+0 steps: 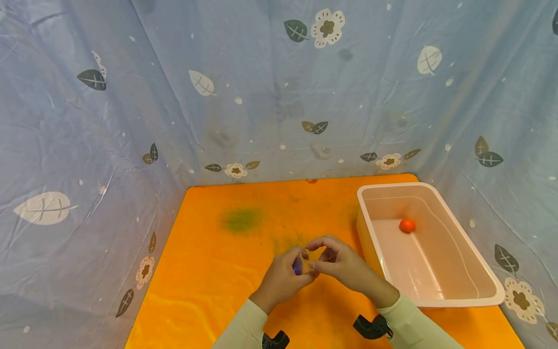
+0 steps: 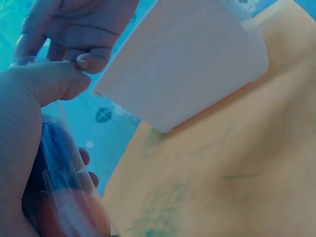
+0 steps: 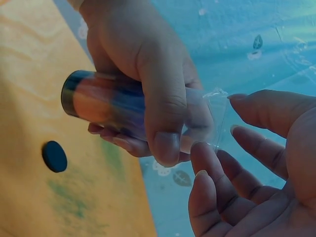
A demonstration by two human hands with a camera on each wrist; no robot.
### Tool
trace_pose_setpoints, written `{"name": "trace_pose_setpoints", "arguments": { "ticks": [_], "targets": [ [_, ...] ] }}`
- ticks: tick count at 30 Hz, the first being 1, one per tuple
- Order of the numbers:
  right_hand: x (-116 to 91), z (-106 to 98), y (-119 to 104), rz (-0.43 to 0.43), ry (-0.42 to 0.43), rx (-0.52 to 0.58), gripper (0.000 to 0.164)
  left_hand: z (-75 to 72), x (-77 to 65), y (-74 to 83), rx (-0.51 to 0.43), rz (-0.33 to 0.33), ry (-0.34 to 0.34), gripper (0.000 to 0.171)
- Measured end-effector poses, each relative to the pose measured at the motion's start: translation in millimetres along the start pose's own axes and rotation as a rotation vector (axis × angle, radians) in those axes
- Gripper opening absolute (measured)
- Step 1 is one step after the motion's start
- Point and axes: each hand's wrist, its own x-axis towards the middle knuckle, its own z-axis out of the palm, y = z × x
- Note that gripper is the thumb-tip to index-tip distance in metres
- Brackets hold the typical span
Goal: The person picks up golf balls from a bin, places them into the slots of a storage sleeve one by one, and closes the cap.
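A clear plastic tube [image 3: 200,111] lies in my left hand [image 1: 285,276], whose fingers and thumb wrap round it. The tube's far end is dark, and an orange ball [image 3: 94,101] and a blue ball [image 2: 58,148] show through its wall. My right hand [image 1: 342,261] is beside the tube's clear end, fingers loosely bent and spread around the rim. Its fingertips are close to the rim; whether they touch it I cannot tell. In the right wrist view a round black cap [image 3: 54,156] is on the table. Most of the tube is hidden by the hands in the head view.
At the right of the orange-covered table [image 1: 209,271] stands a pale pink bin [image 1: 370,232] with an orange ball [image 1: 407,225] inside. Blue patterned curtains [image 1: 261,97] hang behind and at both sides. A green stain [image 1: 241,220] marks the cover.
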Motion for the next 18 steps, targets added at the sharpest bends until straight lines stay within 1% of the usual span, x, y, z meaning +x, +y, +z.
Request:
{"name": "trace_pose_setpoints", "arguments": {
  "ticks": [9,16,18],
  "targets": [
    [2.4,-5.5,-1.9,-0.021,0.032,-0.031,0.03,-0.7,0.2,1.5,0.007,-0.027,-0.001,0.031],
    [3.0,-13.8,-5.3,-0.053,0.088,-0.032,0.028,-1.3,0.3,1.8,0.007,-0.029,-0.002,0.027],
    [3.8,-18.4,-8.0,-0.047,0.107,-0.033,0.027,-1.3,0.3,1.6,0.007,-0.037,-0.002,0.027]
  ]
}}
